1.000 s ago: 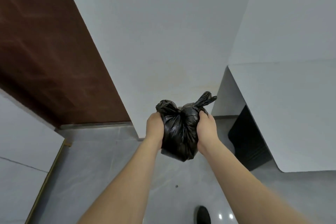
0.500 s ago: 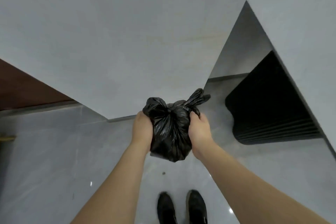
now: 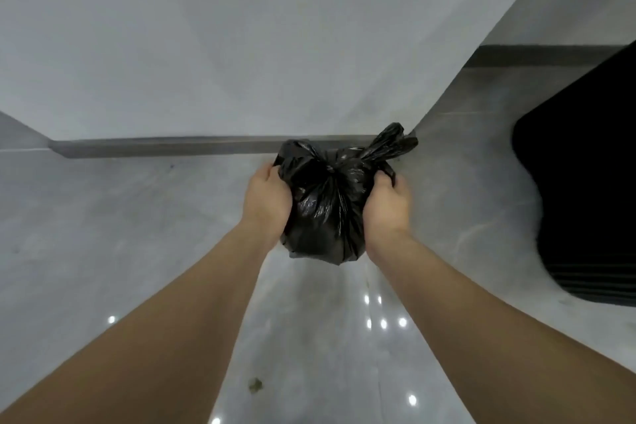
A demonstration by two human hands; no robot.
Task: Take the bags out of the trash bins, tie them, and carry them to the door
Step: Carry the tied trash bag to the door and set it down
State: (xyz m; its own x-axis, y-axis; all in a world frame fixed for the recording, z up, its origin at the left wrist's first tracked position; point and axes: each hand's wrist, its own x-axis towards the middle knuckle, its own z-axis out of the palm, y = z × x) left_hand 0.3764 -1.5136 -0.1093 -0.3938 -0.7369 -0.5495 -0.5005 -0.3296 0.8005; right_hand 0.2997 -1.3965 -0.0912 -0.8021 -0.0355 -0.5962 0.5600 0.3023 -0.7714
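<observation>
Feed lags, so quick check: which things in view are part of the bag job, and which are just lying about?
Job:
black trash bag, knotted on top
left hand, gripping its left side
right hand, gripping its right side

Lying about:
black mat on the floor, right
small speck of debris on the floor

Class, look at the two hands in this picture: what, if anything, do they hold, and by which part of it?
Both hold one knotted black plastic trash bag by its sides, below the knot: left hand on its left flank, right hand on its right.
</observation>
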